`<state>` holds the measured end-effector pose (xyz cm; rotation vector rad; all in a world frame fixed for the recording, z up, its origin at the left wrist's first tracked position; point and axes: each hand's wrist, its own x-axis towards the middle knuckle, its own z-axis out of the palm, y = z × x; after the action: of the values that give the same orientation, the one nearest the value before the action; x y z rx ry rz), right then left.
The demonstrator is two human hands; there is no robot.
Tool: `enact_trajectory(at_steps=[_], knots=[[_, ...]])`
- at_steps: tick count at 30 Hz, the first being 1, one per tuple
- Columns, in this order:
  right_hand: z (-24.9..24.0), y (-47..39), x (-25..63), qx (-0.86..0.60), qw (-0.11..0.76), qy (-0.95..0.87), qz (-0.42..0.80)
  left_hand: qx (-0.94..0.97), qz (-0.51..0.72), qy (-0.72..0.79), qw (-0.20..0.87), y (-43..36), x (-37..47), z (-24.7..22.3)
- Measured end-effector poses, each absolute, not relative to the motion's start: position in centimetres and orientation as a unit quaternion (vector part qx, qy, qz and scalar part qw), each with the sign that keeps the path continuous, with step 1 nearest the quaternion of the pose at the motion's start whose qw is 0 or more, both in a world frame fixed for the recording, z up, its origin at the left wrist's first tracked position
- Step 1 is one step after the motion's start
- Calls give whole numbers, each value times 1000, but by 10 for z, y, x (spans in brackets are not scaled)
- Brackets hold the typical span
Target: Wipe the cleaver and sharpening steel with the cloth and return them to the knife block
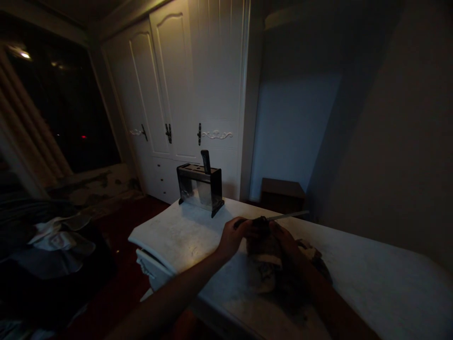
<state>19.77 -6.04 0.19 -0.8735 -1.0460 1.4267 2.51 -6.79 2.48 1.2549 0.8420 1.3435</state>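
My left hand (235, 236) is closed around the dark handle of a knife. The knife's pale, narrow blade (292, 215) points to the right, above the table's far edge. Against the knife, near the base of its blade, my right hand (281, 233) is closed on a dark brown cloth (264, 248). Part of this cloth hangs below the hands, and more bunched fabric lies beneath the right forearm. Dim light hides the exact finger placement. Beyond my hands stands a knife block (198, 189) with clear sides and a black frame; one black-handled knife (205, 161) sticks up from it.
The pale table (170, 231) has a drawer at its left front. A white wardrobe (212, 94) rises behind it, beside a low brown cabinet (283, 189). Clothes (58, 236) are heaped at the left, above a dark red floor. A curtain (31, 113) hangs by the window.
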Motion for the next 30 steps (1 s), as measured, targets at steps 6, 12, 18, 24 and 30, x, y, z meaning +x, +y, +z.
enact_trajectory(at_steps=[6, 12, 18, 24, 30], knots=[[5, -64, 207, -387, 539, -445, 602, 497, 586, 357, 531, -63, -1, 48], [6, -66, 209, -417, 528, -432, 600, 502, 596, 390, 491, -56, -40, 76], [8, -70, 205, -412, 507, -432, 621, 555, 608, 406, 397, -56, -75, 117], [9, -71, 204, -409, 492, -441, 630, 565, 630, 420, 328, -61, -94, 160], [1, -64, 207, -422, 489, -431, 630, 562, 656, 453, 222, -56, -110, 199]])
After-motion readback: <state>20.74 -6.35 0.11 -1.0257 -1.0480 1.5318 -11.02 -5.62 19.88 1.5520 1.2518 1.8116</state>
